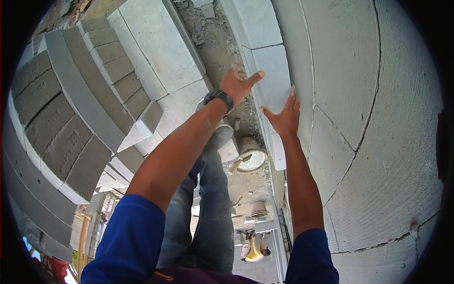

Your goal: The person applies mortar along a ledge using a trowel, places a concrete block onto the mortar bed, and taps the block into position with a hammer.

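A pale concrete block lies in a row along the foot of the wall. My left hand, with a dark watch on its wrist, is at the block's left side. Its thumb reaches to the block's edge and its fingers are spread over the gap beside it. My right hand rests at the block's right edge near the wall, thumb stretched out over the face and fingers extended upward. Neither hand is closed around anything. Another pale block adjoins it farther up the row.
The tall block wall rises at the right. Stacked grey blocks and large white blocks stand at the left. Rubble lies in the gap. A bucket stands by my feet, another bucket behind. A person in yellow is farther back.
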